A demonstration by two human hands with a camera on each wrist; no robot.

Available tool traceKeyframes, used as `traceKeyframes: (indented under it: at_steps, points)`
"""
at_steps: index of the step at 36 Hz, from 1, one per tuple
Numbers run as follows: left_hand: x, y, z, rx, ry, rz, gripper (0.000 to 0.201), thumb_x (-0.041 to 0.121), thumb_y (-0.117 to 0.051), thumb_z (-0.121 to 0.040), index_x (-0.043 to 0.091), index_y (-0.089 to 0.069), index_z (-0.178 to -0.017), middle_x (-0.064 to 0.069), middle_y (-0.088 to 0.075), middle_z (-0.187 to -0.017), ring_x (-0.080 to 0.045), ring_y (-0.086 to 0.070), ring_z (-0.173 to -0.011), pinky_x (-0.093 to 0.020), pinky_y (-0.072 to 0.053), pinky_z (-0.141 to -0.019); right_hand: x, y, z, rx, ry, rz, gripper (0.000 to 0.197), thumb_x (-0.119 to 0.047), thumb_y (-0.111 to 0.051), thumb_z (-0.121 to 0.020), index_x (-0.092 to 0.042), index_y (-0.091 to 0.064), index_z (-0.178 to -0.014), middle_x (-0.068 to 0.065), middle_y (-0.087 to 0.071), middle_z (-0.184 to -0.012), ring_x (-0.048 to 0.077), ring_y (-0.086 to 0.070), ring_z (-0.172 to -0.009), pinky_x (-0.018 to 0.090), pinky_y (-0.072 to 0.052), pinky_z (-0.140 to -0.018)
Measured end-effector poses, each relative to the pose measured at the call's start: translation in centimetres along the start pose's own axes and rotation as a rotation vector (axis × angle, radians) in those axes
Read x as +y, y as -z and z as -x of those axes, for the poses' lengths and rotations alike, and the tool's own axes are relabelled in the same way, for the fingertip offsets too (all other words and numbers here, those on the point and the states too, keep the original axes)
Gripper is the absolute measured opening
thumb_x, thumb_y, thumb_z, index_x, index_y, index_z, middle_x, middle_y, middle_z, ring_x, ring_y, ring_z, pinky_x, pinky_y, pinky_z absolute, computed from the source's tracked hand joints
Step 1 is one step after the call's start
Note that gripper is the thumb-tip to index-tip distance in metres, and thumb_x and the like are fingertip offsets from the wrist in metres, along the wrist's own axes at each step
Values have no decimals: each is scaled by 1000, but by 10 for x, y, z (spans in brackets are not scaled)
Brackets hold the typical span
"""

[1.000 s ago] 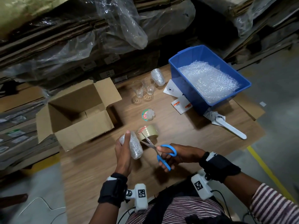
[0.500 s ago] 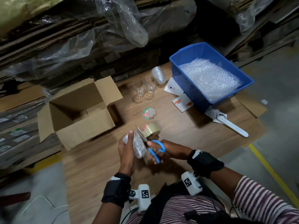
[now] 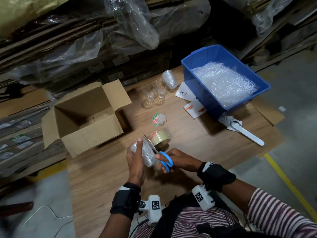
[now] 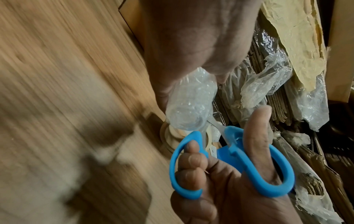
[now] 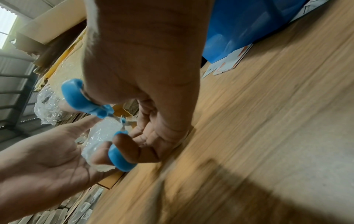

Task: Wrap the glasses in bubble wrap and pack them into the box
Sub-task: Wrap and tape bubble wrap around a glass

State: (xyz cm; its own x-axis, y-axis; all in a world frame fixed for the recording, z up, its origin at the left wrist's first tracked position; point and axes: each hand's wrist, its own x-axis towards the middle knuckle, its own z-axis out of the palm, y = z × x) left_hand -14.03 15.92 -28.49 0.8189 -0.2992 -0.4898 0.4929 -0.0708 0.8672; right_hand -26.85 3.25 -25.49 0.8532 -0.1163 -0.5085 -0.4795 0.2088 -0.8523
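Observation:
My left hand (image 3: 136, 157) grips a glass wrapped in bubble wrap (image 3: 147, 154) above the table's near edge. The same wrapped glass (image 4: 189, 104) shows under my palm in the left wrist view. My right hand (image 3: 173, 160) holds blue-handled scissors (image 3: 164, 160), fingers through the loops, blades lying against the wrapped glass. Those scissors (image 4: 231, 163) fill the left wrist view, and the scissors (image 5: 99, 109) show again in the right wrist view. Two bare glasses (image 3: 154, 91) stand upright at the table's back beside another wrapped glass (image 3: 169, 79). The open cardboard box (image 3: 85, 117) sits to the left.
A tape roll (image 3: 159, 138) lies just beyond my hands, with a small round lid (image 3: 159, 119) farther back. A blue bin (image 3: 202, 66) holding bubble wrap stands at the right, over paper cards (image 3: 193, 109). A white flat tool (image 3: 247, 133) lies at the right edge.
My right hand brought the scissors leftward until the blades lie against the wrapped glass. The left hand kept its grip and tilted the glass a little.

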Motion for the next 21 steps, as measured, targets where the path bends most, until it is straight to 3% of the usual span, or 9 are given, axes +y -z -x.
traceKeyframes:
  at_steps: [3, 7, 12, 16, 21]
  points:
    - [0, 1, 1, -2, -5, 6, 82, 66, -78, -76, 5, -61, -129, -18, -72, -120, -36, -70, -112, -53, -57, -97, -1, 0, 1, 3, -5, -8, 64, -64, -65, -82, 0, -69, -89, 11, -65, -71, 18, -62, -67, 22, -43, -60]
    - [1, 1, 2, 2, 2, 9, 86, 69, -79, -73, 6, -61, -129, -18, -72, -121, -36, -70, -113, -57, -55, -100, 2, -1, 0, 35, 6, -33, 52, -50, -65, -95, 0, -67, -84, 20, -59, -72, 29, -54, -71, 23, -40, -57]
    - [1, 1, 2, 3, 1, 8, 90, 73, -80, -69, 5, -63, -127, -18, -72, -119, -37, -69, -112, -57, -55, -100, 6, -2, -3, 46, 21, -46, 54, -45, -67, -96, 4, -64, -75, 20, -55, -67, 28, -49, -62, 19, -41, -54]
    - [2, 1, 3, 1, -3, 9, 87, 72, -79, -71, 7, -63, -127, -17, -72, -120, -36, -69, -114, -59, -53, -102, 12, -1, -8, 79, 23, -21, 59, -55, -74, -86, 0, -63, -66, 16, -57, -61, 28, -52, -62, 33, -44, -66]
    - [4, 2, 4, 1, 2, 31, 86, 68, -80, -71, 3, -62, -125, -17, -71, -117, -33, -69, -106, -54, -54, -97, 15, 0, -9, 0, 11, 13, 52, -51, -69, -93, -1, -70, -81, 10, -64, -68, 23, -58, -68, 27, -47, -66]
